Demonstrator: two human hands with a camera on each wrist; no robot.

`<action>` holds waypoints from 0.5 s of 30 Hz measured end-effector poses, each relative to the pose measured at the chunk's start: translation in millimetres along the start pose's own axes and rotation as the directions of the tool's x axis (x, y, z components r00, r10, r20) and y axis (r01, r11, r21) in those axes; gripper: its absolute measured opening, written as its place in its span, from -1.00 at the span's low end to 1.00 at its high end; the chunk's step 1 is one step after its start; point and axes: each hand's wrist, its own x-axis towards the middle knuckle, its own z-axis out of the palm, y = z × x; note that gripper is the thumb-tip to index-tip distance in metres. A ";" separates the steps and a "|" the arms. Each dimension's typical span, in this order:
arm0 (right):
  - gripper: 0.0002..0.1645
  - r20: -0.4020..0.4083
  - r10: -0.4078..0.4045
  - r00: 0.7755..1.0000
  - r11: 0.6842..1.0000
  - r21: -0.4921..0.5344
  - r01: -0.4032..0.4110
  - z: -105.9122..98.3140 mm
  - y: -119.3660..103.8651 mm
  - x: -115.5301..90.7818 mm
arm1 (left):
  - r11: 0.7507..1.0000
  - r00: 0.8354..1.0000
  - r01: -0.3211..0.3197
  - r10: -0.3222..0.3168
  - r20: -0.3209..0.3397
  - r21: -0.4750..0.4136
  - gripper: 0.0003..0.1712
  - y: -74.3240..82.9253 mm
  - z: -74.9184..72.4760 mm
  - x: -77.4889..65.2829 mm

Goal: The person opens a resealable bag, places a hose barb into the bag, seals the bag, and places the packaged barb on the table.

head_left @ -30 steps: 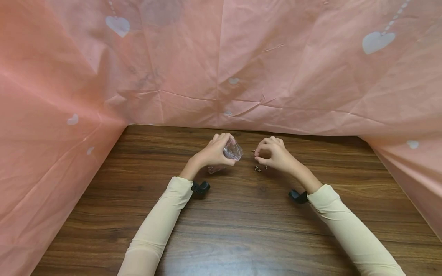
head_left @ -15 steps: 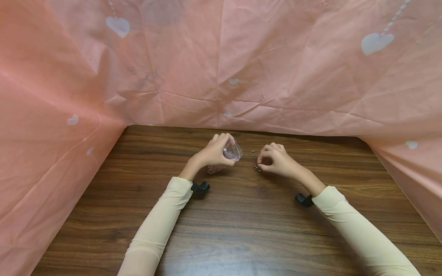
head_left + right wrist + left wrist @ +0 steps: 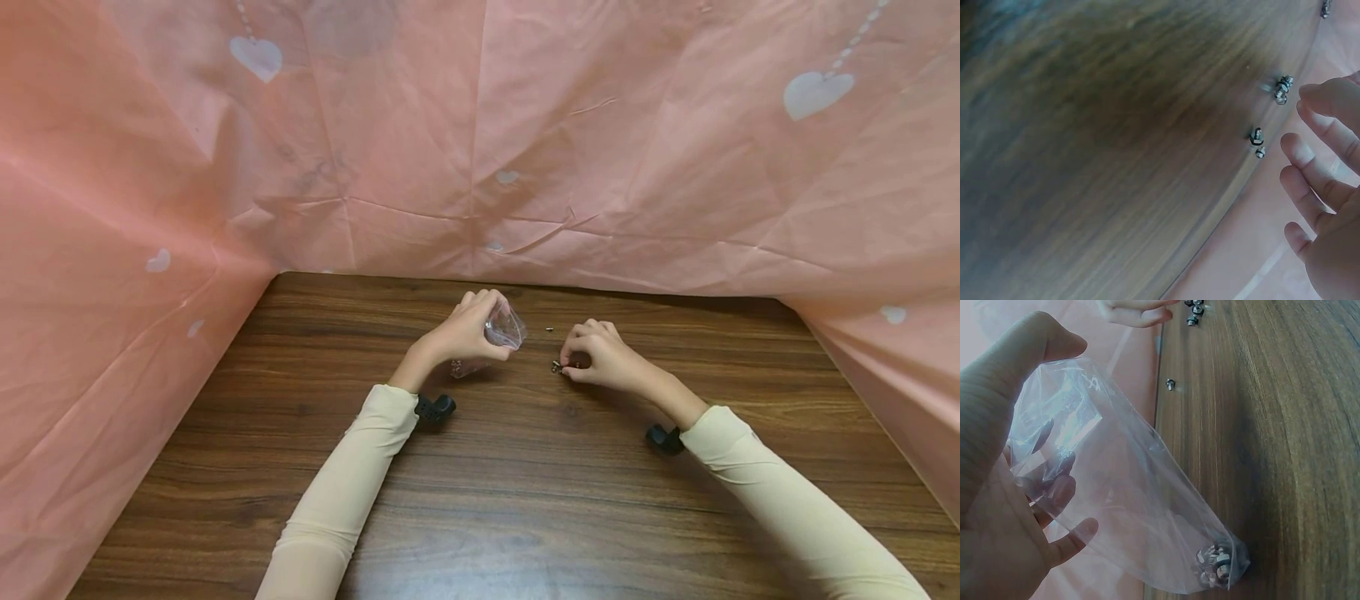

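My left hand holds a clear plastic bag by its mouth, which the thumb and fingers spread apart. Several small metal screws with dark rings lie in the bag's bottom corner, low over the table. To the right, my right hand reaches down to a small pile of screws, thumb and forefinger close together beside it. In the right wrist view nothing shows between those fingertips, and the other fingers are loosely bent. One lone screw lies farther back, between the hands.
The wooden table carries everything. Pink sheeting with white hearts hangs along the back and both sides. In the right wrist view, more small screws lie near the pile. Each wrist wears a black strap.
My right hand has moved from beside the lone screw toward me, to the pile of screws, its thumb and forefinger drawing closer together. The left hand and the bag have stayed still.
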 end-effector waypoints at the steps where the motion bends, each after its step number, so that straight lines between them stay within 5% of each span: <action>1: -0.90 0.001 0.001 1.000 1.000 0.001 -0.001 0.3 -0.1 -0.1 | 1.000 1.000 0.000 0.000 -0.001 0.001 -0.31 0.0 0.0 0.0; 15: -0.86 0.021 -0.017 1.000 0.999 -0.044 0.018 3.8 -1.3 -1.3 | 1.000 1.000 0.005 -0.005 -0.005 0.015 -0.30 -0.9 1.1 -1.0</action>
